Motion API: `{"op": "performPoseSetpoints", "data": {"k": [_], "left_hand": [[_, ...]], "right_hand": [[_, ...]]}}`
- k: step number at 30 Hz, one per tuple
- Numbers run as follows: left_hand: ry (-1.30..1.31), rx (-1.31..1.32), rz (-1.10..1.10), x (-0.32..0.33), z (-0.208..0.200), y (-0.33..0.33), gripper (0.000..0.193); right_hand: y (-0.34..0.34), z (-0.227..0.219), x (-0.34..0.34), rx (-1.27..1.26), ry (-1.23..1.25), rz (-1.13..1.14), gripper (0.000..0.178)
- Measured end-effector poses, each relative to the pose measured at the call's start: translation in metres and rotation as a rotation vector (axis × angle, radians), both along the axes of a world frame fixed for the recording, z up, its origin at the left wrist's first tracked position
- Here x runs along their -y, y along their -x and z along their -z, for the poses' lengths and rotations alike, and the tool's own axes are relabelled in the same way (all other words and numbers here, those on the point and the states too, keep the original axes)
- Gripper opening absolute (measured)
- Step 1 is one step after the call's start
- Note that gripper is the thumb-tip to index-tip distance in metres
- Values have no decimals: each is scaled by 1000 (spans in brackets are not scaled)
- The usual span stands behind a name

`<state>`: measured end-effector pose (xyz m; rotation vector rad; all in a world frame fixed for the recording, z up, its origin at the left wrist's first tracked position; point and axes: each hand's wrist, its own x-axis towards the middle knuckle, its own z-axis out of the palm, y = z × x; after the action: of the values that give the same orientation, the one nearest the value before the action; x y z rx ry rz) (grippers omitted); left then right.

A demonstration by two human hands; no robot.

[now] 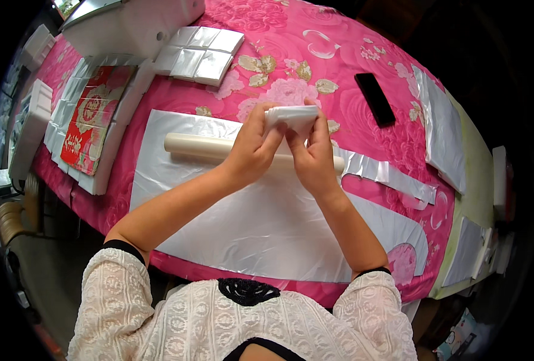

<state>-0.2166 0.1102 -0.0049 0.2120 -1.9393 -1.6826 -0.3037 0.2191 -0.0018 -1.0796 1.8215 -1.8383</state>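
Note:
Above the middle of the table, my left hand (253,146) and my right hand (313,157) grip a small folded packet of whitish plastic bag (298,112) between them. My fingers are behind it and both thumbs press on its near side. Beneath my wrists, a cream-coloured tube or rod (192,145) lies crosswise, partly covered by my hands. It rests on a large whitish plastic bag (249,225) spread flat, with handle-like strips (387,175) and a rounded cut-out toward the right.
A pink floral cloth (267,36) covers the table. Folded plastic packets (204,53) and a white box (134,27) stand at the far left, near a stack topped by a red patterned sheet (92,120). Rightward lie a black phone (375,100) and more plastic bags (443,135).

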Motion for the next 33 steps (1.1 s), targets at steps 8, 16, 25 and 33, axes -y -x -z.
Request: {"op": "performPoseSetpoints", "data": {"k": [8, 16, 25, 33], "left_hand": [[250, -23, 36, -45, 58, -85, 57], [204, 269, 18, -44, 67, -93, 65], [409, 136, -92, -32, 54, -118, 72], [393, 130, -6, -32, 51, -115, 65]], "right_hand": [[-89, 50, -62, -101, -171, -43, 71], [-83, 57, -67, -387, -433, 11, 36], [48, -3, 45, 357, -158, -129, 21], [162, 37, 193, 356, -587, -11, 34]]}}
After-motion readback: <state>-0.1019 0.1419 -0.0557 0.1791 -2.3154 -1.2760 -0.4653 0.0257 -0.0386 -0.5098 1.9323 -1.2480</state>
